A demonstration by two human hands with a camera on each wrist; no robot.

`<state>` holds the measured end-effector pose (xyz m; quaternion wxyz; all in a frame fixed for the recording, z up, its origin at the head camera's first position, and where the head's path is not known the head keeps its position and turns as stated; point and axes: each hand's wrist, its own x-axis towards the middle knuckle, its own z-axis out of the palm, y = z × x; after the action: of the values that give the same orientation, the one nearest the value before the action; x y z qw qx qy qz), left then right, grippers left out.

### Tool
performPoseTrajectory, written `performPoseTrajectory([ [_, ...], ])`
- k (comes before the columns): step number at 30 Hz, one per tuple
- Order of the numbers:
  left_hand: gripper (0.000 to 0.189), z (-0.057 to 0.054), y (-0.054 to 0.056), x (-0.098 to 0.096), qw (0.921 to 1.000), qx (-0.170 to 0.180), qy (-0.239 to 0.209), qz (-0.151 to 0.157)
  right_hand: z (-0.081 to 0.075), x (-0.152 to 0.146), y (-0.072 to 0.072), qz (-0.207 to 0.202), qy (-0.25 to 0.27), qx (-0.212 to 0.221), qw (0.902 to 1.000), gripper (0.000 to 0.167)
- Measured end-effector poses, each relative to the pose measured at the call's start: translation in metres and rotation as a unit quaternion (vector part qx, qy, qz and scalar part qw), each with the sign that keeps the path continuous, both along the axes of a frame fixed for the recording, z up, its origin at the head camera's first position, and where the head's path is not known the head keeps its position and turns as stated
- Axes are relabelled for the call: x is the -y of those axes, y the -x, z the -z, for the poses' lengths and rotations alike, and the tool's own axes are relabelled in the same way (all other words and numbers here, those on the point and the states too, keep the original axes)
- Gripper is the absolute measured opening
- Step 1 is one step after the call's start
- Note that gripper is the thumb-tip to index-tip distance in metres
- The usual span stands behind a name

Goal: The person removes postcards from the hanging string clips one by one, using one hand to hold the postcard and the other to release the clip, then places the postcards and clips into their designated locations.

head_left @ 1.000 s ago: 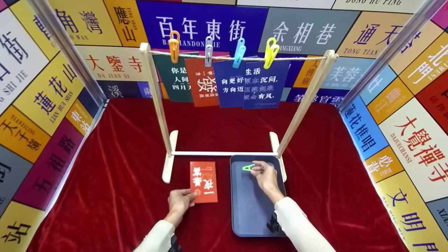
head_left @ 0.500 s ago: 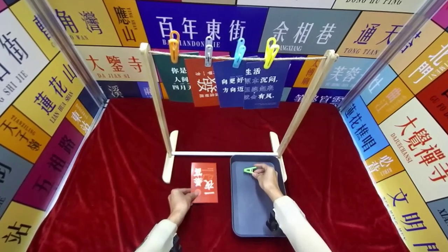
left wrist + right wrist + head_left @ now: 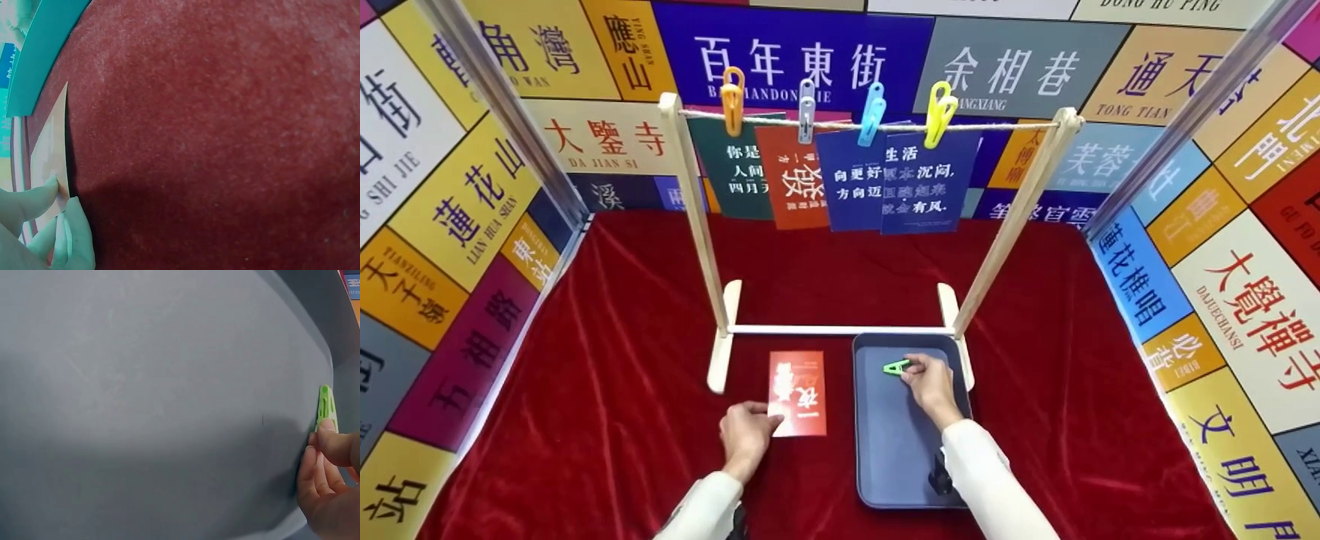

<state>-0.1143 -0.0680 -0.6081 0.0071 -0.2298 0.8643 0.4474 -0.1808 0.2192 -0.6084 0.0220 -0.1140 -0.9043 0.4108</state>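
My left hand (image 3: 748, 436) pinches the lower left edge of a red card (image 3: 802, 379) with white characters, thumb on top and fingers beneath. In the left wrist view the card (image 3: 49, 152) is tilted up from the cloth. Over the dark blue-grey tray (image 3: 885, 465), my right hand (image 3: 934, 386) pinches a green clothespin (image 3: 895, 367) between thumb and fingers. The right wrist view shows the clothespin (image 3: 326, 402) close to the tray wall, its tip pointing away from the hand.
A wooden rack (image 3: 701, 225) stands behind, with a rope (image 3: 997, 124) across its top. Orange (image 3: 732, 101), grey, blue and yellow clothespins hold cards such as a green one (image 3: 735, 165) and a blue one (image 3: 930, 187). Red cloth (image 3: 607, 360) covers the table; printed panels surround it.
The right hand has come slightly nearer with the green clothespin. The red card has tilted a little and now catches the light; the left hand has barely moved.
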Motion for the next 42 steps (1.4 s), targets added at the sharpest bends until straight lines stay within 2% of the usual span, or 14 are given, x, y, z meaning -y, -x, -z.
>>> performPoseTrajectory([
  [10,0.026,0.001,0.0,-0.002,1.0,-0.001,0.003,-0.003,0.0,0.0,-0.001,-0.008,-0.017,-0.003,0.9998,0.033],
  [17,0.028,0.002,-0.002,-0.001,0.9996,-0.025,-0.006,-0.006,0.0,0.0,-0.001,-0.005,-0.023,-0.006,0.9997,0.035],
  [27,0.026,0.003,-0.004,0.002,0.9994,-0.035,-0.007,0.004,-0.002,-0.001,-0.002,0.0,-0.004,0.012,0.9999,0.04],
  [30,0.026,0.002,-0.005,0.002,0.9994,-0.034,-0.01,0.007,-0.006,0.0,-0.004,0.006,0.001,0.015,0.9999,0.042],
  [31,0.026,0.002,-0.005,0.002,0.9994,-0.033,-0.011,0.007,-0.005,-0.001,-0.004,0.008,-0.002,0.001,1.0,0.043],
  [37,0.027,-0.001,-0.005,0.002,0.9993,-0.033,-0.016,0.008,-0.015,0.0,-0.011,0.022,0.001,-0.013,0.9997,0.05],
  [38,0.027,-0.001,-0.005,0.002,0.9992,-0.035,-0.014,0.009,-0.019,0.002,-0.012,0.025,0.003,-0.003,0.9997,0.05],
  [42,0.027,-0.003,-0.006,0.002,0.9988,-0.045,-0.012,0.014,-0.021,0.002,-0.015,0.028,-0.007,-0.007,0.9996,0.05],
])
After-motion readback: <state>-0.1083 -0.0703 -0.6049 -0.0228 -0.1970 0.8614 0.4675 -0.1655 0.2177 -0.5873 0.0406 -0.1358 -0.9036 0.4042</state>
